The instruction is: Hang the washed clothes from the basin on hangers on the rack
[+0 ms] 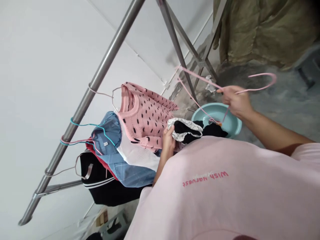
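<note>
My left hand (169, 139) is closed on a black garment (187, 133) with a grey-white lacy edge, held in front of my body. Most of that garment is hidden behind my shirt. Raised to the right, my right hand (236, 101) grips a pink wire hanger (195, 76) near the base of its hook. The hook points right, and the hanger's shoulders reach left toward the rack. Below this hand stands a light blue basin (212, 110). Dark cloth (215, 130) shows at its near side; I cannot tell whether this belongs to the held garment.
A metal rail (100, 76) slants across the left. From it hang a pink spotted sweater (145, 113), a blue garment (110, 140), a white one (137, 155) and a black one with white stripes (105, 190). Rack legs (177, 43) stand behind; an olive cloth (265, 30) hangs at upper right.
</note>
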`<control>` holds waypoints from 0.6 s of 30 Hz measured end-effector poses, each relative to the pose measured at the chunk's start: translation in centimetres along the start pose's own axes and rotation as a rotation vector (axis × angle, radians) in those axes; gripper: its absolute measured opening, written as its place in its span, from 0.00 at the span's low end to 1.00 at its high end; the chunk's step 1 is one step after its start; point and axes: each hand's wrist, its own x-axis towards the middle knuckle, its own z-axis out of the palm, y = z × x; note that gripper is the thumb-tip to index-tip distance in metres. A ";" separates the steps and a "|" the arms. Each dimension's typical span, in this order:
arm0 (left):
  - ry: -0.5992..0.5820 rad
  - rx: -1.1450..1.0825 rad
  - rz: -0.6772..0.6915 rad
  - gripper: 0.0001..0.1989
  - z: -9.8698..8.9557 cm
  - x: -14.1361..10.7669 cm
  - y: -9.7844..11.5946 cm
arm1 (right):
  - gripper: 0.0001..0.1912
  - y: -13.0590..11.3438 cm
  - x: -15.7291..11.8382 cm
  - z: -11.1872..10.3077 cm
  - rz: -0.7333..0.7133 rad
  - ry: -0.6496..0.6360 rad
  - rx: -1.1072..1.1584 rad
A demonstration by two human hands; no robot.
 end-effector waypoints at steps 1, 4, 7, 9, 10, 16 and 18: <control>-0.021 0.004 0.025 0.23 0.6 0.2 0.8 | 0.17 -0.9 -0.3 -0.4 0.000 0.013 0.053; -0.059 0.012 0.088 0.22 2.3 0.3 2.8 | 0.26 -4.2 -1.5 -1.1 0.006 0.002 0.113; -0.088 0.021 0.117 0.21 3.9 0.0 3.9 | 0.35 -6.9 -2.9 -0.7 -0.032 0.010 0.111; -0.115 0.039 0.115 0.21 4.8 -0.4 4.2 | 0.38 -7.3 -3.2 0.0 -0.099 -0.002 0.141; -0.128 0.049 0.111 0.21 5.2 -0.7 4.3 | 0.39 -6.9 -3.1 0.3 -0.131 -0.032 0.152; -0.157 0.031 0.141 0.18 5.4 -1.7 5.4 | 0.28 -0.9 -1.0 0.7 -0.080 -0.382 -0.104; -0.112 0.024 0.160 0.18 4.4 -1.3 5.8 | 0.23 0.4 -0.6 0.3 -0.016 -0.510 -0.276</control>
